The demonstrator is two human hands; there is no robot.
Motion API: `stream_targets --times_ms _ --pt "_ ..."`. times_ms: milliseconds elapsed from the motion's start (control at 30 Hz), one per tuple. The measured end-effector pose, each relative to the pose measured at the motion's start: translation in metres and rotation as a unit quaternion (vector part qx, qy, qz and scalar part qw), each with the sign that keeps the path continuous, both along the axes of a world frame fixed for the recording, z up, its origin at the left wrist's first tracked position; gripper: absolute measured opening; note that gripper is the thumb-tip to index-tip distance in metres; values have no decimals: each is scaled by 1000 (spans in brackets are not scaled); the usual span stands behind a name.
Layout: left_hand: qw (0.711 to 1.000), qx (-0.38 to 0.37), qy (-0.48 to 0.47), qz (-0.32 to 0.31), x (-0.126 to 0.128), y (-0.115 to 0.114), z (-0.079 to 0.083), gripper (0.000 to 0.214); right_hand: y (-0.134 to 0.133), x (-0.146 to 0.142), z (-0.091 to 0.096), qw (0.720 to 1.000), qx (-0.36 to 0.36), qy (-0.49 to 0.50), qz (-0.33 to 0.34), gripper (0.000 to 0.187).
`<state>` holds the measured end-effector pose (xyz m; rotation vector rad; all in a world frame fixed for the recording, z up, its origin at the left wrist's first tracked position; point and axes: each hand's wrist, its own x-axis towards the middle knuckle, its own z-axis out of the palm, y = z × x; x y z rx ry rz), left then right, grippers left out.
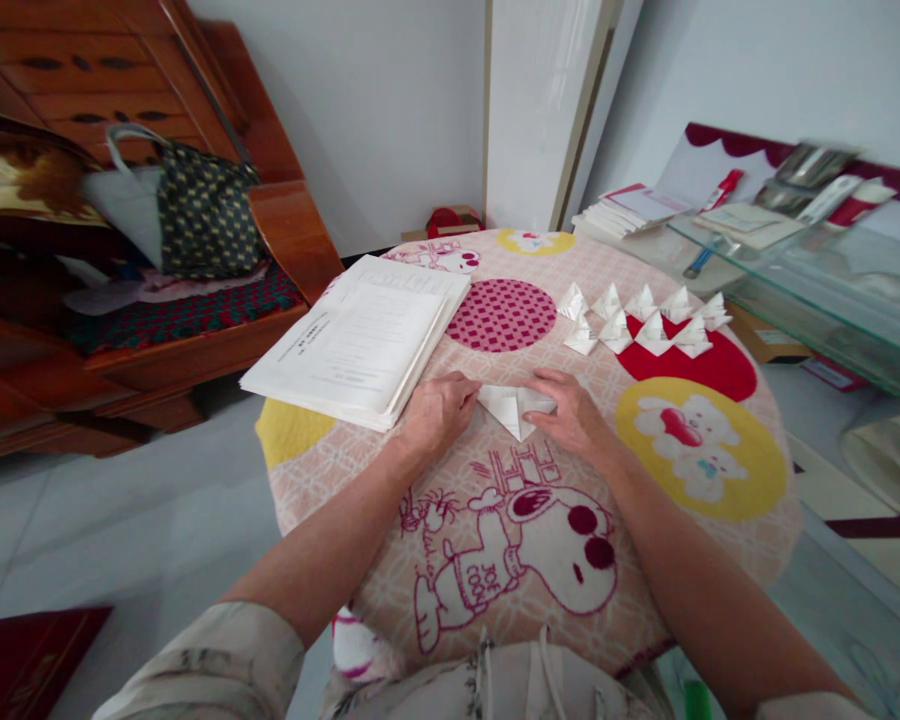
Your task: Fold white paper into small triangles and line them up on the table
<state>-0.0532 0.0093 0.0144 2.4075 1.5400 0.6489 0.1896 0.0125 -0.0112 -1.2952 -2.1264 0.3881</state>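
A white sheet of paper folded into a downward-pointing triangle lies on the cloth-covered round table. My left hand has its fingers closed on the paper's left corner. At the right corner my right hand grips the paper between the thumb below and the fingers above. Just beyond my left hand lies a thick stack of printed white sheets. Farther off to the right, several folded white paper pieces stand in two rows.
On the right a glass shelf holds papers, a metal container and a red marker. A wooden bench with a patterned bag stands at the left. White wall behind.
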Motion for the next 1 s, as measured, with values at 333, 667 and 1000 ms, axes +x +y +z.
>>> stream_targets --times_ms 333,667,1000 --pt "988 -98 -114 42 6 14 3 17 0 -1 0 1000 2 6 2 48" --pt "993 -32 -116 11 16 13 7 15 1 0 -2 1000 8 3 2 48" --pt "987 -114 -107 -27 18 17 7 27 1 0 1 1000 -3 6 10 46"
